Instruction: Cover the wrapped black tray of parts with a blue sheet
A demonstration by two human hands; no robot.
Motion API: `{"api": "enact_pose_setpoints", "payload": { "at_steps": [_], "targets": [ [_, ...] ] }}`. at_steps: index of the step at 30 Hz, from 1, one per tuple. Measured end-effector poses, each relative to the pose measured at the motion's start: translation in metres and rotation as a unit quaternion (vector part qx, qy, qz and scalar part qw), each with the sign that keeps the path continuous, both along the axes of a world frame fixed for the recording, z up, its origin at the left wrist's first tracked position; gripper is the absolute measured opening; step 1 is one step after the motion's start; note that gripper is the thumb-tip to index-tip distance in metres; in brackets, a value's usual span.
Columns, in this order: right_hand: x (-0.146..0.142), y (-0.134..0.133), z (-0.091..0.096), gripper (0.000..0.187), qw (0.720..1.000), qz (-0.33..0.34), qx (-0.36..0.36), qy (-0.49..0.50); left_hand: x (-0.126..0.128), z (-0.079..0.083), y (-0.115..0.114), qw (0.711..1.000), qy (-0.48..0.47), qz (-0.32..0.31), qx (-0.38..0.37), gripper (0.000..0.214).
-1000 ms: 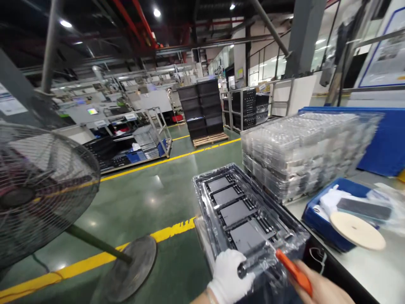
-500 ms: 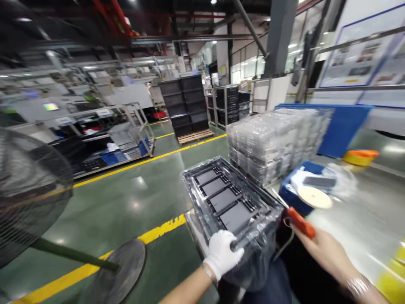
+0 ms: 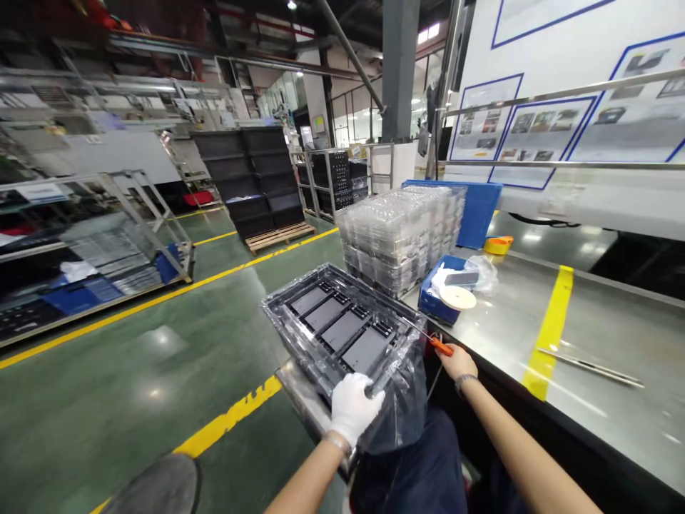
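Note:
A black crate (image 3: 321,282) lined with clear plastic film stands in front of me, holding several grey flat panels (image 3: 368,348) in dark frames. My left hand (image 3: 354,407), in a white glove, is closed over the crate's near edge and the film there. My bare right hand (image 3: 459,363) grips the orange handle of what looks like a screwdriver (image 3: 442,347), at the crate's right corner. Its thin metal shaft points left over the crate's rim; I cannot tell whether the tip touches anything.
On the metal worktop (image 3: 497,343) to the right lie a blue bin (image 3: 436,305) with a cream disc (image 3: 458,297), a yellow-orange tape roll (image 3: 497,245) and a thin metal rod (image 3: 591,367). Wrapped stacks (image 3: 396,228) stand behind the crate. A round black base (image 3: 155,485) is at lower left.
My view has swung right, so the crate sits further left and more worktop shows. My right hand has moved with the screwdriver closer to the crate. My left hand still holds the edge.

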State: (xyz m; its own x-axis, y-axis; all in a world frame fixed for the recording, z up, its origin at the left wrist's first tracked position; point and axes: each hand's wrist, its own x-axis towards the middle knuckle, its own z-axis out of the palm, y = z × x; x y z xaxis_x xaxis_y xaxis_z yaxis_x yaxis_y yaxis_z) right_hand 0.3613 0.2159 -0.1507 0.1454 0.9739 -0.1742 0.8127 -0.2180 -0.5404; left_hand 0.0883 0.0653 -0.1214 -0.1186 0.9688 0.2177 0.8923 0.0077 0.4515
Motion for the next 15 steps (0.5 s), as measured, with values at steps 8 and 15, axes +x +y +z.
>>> {"api": "enact_pose_setpoints", "payload": {
  "at_steps": [8, 15],
  "targets": [
    [0.004, -0.004, -0.012, 0.057, 0.994, -0.031, -0.080, 0.065, -0.003, 0.009, 0.010, 0.997, -0.082, -0.001, -0.016, 0.024],
    [-0.025, -0.039, 0.104, 0.058, 0.895, 0.196, -0.040, 0.398, 0.049, 0.023, 0.031, 0.931, -0.355, -0.072, -0.047, 0.040]
  ]
}}
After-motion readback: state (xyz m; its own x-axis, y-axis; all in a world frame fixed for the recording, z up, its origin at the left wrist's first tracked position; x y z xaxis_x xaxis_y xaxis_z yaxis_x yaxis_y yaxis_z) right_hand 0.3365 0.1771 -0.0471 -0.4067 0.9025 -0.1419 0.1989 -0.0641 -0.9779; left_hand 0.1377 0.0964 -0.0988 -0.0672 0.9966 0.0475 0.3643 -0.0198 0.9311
